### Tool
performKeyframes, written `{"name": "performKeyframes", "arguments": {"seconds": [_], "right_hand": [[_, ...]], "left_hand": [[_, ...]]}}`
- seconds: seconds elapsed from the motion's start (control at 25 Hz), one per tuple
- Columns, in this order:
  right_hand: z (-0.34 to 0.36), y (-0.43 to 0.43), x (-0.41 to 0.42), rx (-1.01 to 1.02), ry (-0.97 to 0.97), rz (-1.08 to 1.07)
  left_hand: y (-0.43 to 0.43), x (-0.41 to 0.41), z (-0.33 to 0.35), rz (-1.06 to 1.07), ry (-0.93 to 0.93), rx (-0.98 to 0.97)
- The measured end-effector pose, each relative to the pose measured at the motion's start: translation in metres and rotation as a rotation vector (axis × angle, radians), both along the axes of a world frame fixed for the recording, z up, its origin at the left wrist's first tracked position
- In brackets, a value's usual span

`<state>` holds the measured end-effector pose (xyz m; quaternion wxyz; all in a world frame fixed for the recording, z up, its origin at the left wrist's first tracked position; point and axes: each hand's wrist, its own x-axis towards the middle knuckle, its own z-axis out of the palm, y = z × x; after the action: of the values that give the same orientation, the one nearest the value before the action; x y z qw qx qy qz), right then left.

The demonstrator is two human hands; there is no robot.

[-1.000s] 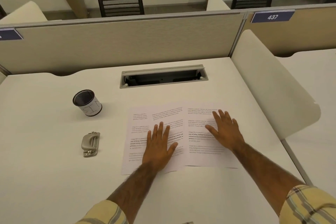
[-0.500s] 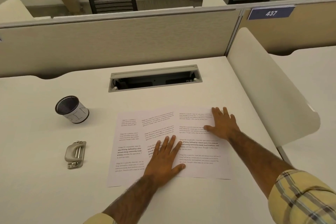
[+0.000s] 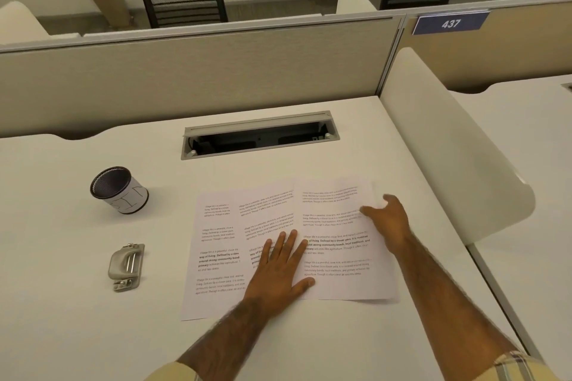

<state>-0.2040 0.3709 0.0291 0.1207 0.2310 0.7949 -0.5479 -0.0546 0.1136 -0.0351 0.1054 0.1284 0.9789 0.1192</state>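
Three printed sheets lie overlapping in a row on the white desk (image 3: pixel 77 334): a left sheet (image 3: pixel 216 250), a middle sheet (image 3: pixel 266 210) and a right sheet (image 3: pixel 337 281). My left hand (image 3: pixel 278 272) presses flat with straight fingers where the middle and right sheets overlap. At the right sheet's far right edge is my right hand (image 3: pixel 388 219). Its thumb lies on top of the paper and its fingers curl round the edge, pinching it.
A black mesh pen cup (image 3: pixel 119 190) with a white label stands at the left. A grey hole punch (image 3: pixel 127 266) lies in front of it. An open cable slot (image 3: pixel 260 136) sits behind the sheets. A beige partition (image 3: pixel 198 71) closes the back, a white divider (image 3: pixel 448 148) the right.
My right hand went from lying flat on the right sheet to its right edge and curled round it. My left hand slid slightly toward me on the papers.
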Motion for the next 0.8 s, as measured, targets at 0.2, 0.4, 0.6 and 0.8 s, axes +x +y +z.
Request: {"name": "performKeyframes", "arguments": {"seconds": [0.2, 0.4, 0.6, 0.8], "right_hand": [[0.01, -0.014, 0.007, 0.005, 0.04, 0.06], [0.022, -0.054, 0.011, 0.05, 0.084, 0.221], [0.013, -0.099, 0.015, 0.174, 0.116, 0.479], [0.008, -0.112, -0.002, 0.475, 0.154, 0.91]], "left_hand": [[-0.022, 0.003, 0.005, 0.12, 0.06, 0.002], [-0.096, 0.011, 0.011, 0.429, 0.089, -0.029], [-0.116, 0.019, 0.005, 0.278, 0.05, -0.062], [-0.111, 0.019, -0.006, 0.224, 0.076, -0.098]]}}
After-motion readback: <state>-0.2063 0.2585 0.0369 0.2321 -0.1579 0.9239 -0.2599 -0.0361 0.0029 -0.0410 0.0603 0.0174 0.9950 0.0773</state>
